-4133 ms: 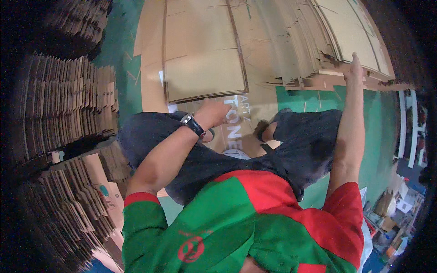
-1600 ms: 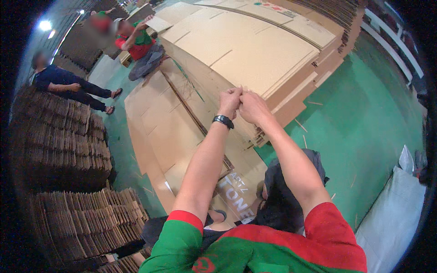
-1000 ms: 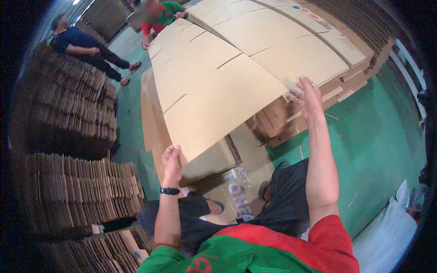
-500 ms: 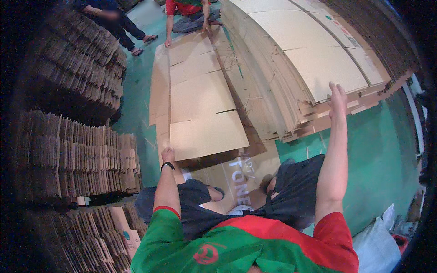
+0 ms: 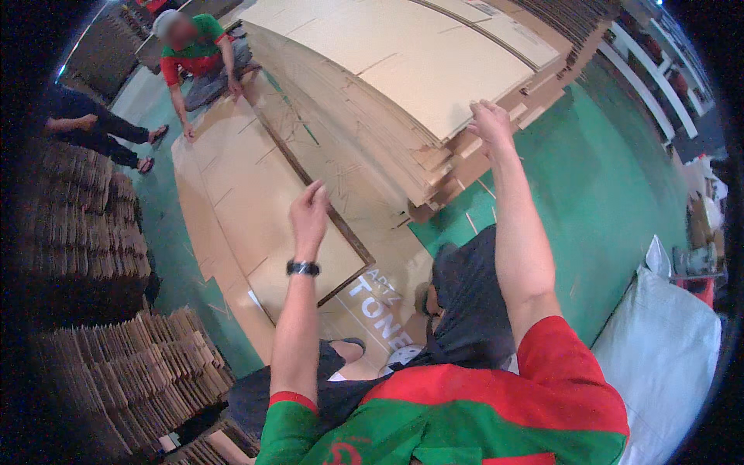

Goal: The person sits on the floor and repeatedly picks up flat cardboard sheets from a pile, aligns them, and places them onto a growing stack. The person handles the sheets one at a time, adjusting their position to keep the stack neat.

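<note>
Take the tall stack [image 5: 434, 85] of cardboard as your landmark. Nearest you, before its near end, a printed brown board [image 5: 380, 339] lies flat between your feet.

Your left hand [image 5: 308, 221] is over the low pile [image 5: 271, 205] of cardboard sheets, left of the tall stack. Its fingers are loosely curled, with nothing visible in them; you cannot tell whether the tips meet. Your right hand [image 5: 490, 128] is at the tall stack's near right corner, fingers apart; contact is unclear.

Each sheet should be light and fairly stiff, but likely to sag or fold at its slits. Smooth faces may slide, and corners could crease. Hold a sheet by its 2 near corners, thumbs above and fingers beneath.

The low pile's dark right edge runs close along the tall stack, so room there is tight. Open green floor [image 5: 589, 155] lies right of the tall stack, with loose strips [image 5: 470, 223] by its near end. Beyond the low pile, left of the tall stack's far end, a crouching co-worker [image 5: 203, 58] reaches down to the sheets.
</note>
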`<state>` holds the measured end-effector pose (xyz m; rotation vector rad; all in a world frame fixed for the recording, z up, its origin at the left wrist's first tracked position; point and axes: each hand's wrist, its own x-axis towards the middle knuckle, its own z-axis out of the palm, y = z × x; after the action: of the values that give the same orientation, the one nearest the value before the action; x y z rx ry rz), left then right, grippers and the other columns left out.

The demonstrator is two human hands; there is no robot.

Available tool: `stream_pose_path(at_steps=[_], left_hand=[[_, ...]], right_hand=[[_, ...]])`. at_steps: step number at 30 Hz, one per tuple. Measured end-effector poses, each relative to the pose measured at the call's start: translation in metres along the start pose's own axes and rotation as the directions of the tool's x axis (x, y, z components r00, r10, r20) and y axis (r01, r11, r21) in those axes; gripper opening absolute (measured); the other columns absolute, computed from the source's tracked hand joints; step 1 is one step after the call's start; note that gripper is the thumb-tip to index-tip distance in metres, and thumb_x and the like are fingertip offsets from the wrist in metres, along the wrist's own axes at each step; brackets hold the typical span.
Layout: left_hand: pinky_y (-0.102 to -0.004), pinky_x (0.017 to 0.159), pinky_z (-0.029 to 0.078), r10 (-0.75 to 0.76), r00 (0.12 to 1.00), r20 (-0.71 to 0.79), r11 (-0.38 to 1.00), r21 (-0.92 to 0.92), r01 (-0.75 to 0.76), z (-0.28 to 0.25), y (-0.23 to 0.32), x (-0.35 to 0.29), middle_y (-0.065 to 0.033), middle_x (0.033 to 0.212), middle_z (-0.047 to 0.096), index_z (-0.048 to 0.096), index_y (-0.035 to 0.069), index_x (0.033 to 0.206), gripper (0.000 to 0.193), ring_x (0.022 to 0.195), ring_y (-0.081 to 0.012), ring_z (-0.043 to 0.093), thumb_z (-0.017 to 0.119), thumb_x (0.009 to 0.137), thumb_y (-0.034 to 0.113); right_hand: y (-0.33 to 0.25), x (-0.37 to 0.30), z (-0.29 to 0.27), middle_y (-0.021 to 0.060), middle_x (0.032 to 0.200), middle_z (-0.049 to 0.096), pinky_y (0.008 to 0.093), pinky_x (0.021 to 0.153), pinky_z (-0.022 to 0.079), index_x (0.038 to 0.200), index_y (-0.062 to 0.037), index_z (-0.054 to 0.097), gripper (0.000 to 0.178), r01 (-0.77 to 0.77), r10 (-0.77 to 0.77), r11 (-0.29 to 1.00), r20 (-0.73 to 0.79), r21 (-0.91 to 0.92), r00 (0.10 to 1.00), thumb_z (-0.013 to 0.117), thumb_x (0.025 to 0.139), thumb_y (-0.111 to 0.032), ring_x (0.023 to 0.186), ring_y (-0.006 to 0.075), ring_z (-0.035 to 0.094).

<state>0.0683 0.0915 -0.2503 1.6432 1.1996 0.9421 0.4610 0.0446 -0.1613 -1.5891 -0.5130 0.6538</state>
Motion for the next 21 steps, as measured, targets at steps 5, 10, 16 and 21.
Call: stream_pose_path(at_steps=[5,10,16,21], left_hand=[[-0.0255,0.070,0.054,-0.039,0.961,0.274,0.963,-0.247,0.110,0.124,0.119,0.030,-0.0111,0.098,0.068,0.057,-0.005,0.123,0.039,0.079,-0.0129,0.064,0.055,0.097,0.024],[-0.0263,0.066,0.054,-0.174,0.905,0.388,0.927,-0.245,0.284,0.170,0.146,0.052,-0.0095,0.090,0.066,0.060,-0.006,0.111,0.032,0.072,-0.0131,0.063,0.055,0.097,0.022],[-0.0261,0.063,0.054,-0.198,0.925,0.325,0.921,-0.261,0.289,0.180,0.132,0.059,-0.0087,0.087,0.065,0.062,-0.005,0.101,0.028,0.069,-0.0133,0.062,0.055,0.097,0.021],[-0.0293,0.066,0.055,-0.235,0.910,0.341,0.902,-0.272,0.335,0.173,0.147,0.059,-0.0101,0.091,0.064,0.060,-0.003,0.102,0.032,0.070,-0.0160,0.063,0.058,0.096,0.028]], right_hand=[[-0.008,-0.010,-0.004,0.0154,0.084,0.065,0.0346,0.061,0.052,0.101,0.0101,0.063,0.030,-0.002,-0.002,0.992,-0.036,-0.128,0.999,0.056,0.085,-0.014,0.069,0.0217,0.063],[-0.004,-0.008,-0.010,0.0111,0.089,0.059,0.0311,0.060,0.054,0.095,0.0037,0.058,0.019,-0.198,0.191,0.978,0.116,0.057,0.975,0.053,0.089,-0.013,0.075,0.0191,0.060],[0.017,0.017,-0.023,0.0087,0.074,0.060,0.0318,0.053,0.055,0.082,-0.0009,0.057,0.013,-0.377,0.286,0.763,0.250,0.525,0.925,0.053,0.089,-0.011,0.060,0.0188,0.060],[0.013,0.020,-0.028,0.0064,0.073,0.062,0.0252,0.050,0.053,0.084,-0.0039,0.059,0.019,-0.457,0.200,0.649,0.443,0.609,0.874,0.058,0.094,-0.021,0.061,0.0145,0.062]])
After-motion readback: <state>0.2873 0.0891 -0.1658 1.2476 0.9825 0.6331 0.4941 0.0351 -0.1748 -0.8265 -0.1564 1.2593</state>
